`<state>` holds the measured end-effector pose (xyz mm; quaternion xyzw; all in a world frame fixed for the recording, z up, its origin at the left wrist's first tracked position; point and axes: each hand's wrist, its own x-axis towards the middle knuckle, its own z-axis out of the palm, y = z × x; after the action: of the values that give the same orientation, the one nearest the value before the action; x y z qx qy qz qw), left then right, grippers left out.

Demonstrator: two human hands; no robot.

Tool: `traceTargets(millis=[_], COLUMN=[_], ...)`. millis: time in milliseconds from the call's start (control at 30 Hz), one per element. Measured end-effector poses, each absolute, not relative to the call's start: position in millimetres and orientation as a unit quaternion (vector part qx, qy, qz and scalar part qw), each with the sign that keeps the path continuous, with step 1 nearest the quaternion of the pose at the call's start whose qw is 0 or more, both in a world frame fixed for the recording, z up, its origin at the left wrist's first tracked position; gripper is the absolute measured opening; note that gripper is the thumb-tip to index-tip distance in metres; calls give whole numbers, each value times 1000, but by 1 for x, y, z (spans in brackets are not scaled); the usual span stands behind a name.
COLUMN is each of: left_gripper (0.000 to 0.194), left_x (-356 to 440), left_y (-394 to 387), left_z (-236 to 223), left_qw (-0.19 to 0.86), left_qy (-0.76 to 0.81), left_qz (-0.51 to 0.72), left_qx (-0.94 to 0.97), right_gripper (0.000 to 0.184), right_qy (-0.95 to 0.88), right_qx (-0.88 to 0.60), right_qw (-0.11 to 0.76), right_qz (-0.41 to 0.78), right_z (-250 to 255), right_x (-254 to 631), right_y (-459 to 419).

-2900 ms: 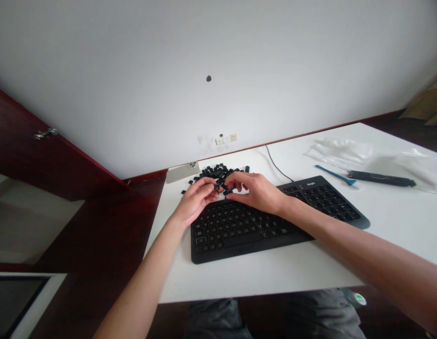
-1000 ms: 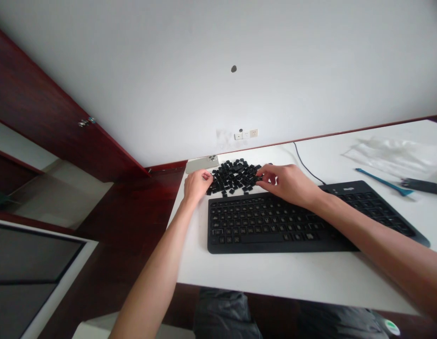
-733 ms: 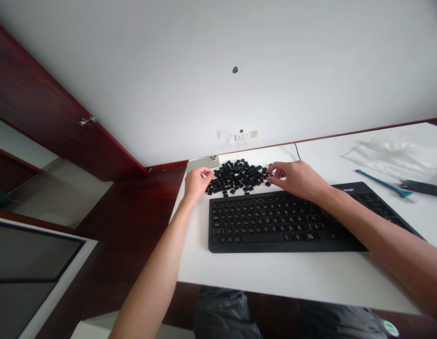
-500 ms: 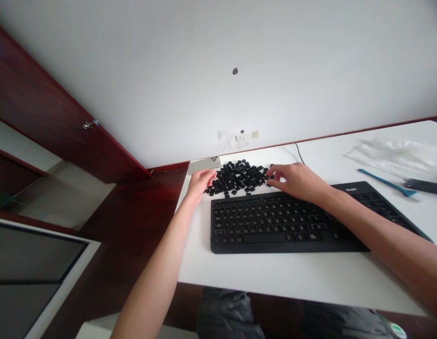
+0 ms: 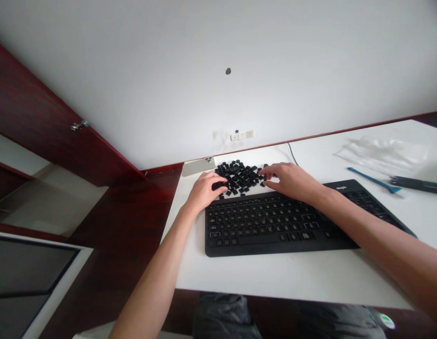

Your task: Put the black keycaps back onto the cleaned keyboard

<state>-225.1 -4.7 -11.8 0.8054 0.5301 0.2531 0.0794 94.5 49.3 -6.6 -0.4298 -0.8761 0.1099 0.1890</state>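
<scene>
A heap of loose black keycaps point(image 5: 240, 178) lies on the white table point(image 5: 296, 278), just behind a black keyboard point(image 5: 271, 226) with its keycaps in place. My left hand point(image 5: 204, 192) is curled at the heap's front left, its fingertips among the keycaps. Whether it holds one is hidden. My right hand point(image 5: 289, 181) reaches over the keyboard's top edge, with spread fingertips touching the heap's right side.
A phone point(image 5: 198, 166) lies left of the heap at the table's back edge. A black cable point(image 5: 291, 153) runs to the keyboard. On the right are a blue pry tool point(image 5: 375, 187), a dark tool point(image 5: 417, 185) and clear plastic point(image 5: 380, 155). The table's left edge meets dark red wood.
My left hand has moved right, from the heap's left edge onto its front left. My right hand has stayed at the right side, and the view has shifted slightly.
</scene>
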Motion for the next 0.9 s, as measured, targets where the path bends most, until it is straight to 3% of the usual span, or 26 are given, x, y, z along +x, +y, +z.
traceTargets(millis=[133,367,600,800,900], left_gripper=[40,22,11,11,10], left_x=[-219,-216,-214,-219,-223], left_y=[0,16,30,27,26], left_z=[-17,-15,-9,-14,-13], left_qw=[77,94,112,126,125], left_qy=[548,523,521,514,520], left_qz=[231,231,247,268,282], left_qx=[800,815,809,805,797], right_gripper=[30,64,40,48,40], right_qy=[-900,-926,-932,-929,-931], right_qx=[-371,-358,-342,-345,-346], right_qw=[211,46,32,21,14], right_qz=[94,107,116,128,114], right_z=[7,21,17,19,19], right_x=[76,27,26,39,41], right_y=[50,69,87,98,99])
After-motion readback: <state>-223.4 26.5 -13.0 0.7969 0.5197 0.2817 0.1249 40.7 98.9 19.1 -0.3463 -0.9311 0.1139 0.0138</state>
